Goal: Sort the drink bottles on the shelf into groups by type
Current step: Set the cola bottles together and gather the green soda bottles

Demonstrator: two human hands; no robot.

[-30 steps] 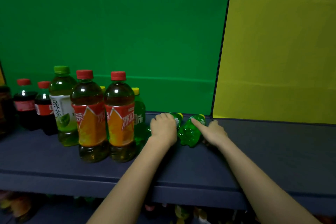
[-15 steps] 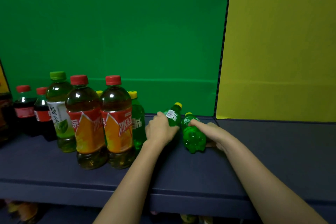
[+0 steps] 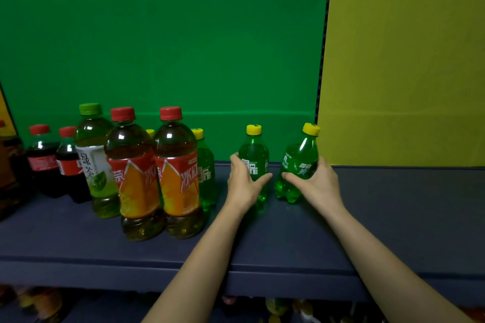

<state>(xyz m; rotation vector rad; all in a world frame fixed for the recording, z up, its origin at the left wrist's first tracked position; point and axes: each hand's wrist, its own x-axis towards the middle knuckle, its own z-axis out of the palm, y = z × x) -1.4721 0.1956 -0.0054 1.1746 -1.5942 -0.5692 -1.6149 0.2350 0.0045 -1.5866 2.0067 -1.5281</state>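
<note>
Nearest to us, both forearms reach over the front edge of the dark blue shelf [image 3: 262, 246]. The left hand [image 3: 242, 186] is wrapped round the lower body of the upright green soda bottle [image 3: 254, 155], which stands on the shelf. Just to its right, the right hand [image 3: 315, 183] grips the tilted green soda bottle [image 3: 299, 162], whose yellow cap leans right while its base meets the shelf. The two bottles are close but not touching. To the left stand the left iced tea bottle [image 3: 136, 173] and the right iced tea bottle [image 3: 178, 170], touching each other. Behind the right one is a third green soda bottle [image 3: 206, 165], with another yellow cap showing between the two. Further left are the green tea bottle [image 3: 93, 155] and the cola bottles [image 3: 42, 160]. Behind everything hang the green backdrop [image 3: 183, 47] and the yellow panel [image 3: 406, 60]. We judge the step in hand to be standing the two sodas up as a group. The next move calls for righting the tilted bottle and then sliding both left towards the third soda. The iced teas stand close by and could be knocked.
</note>
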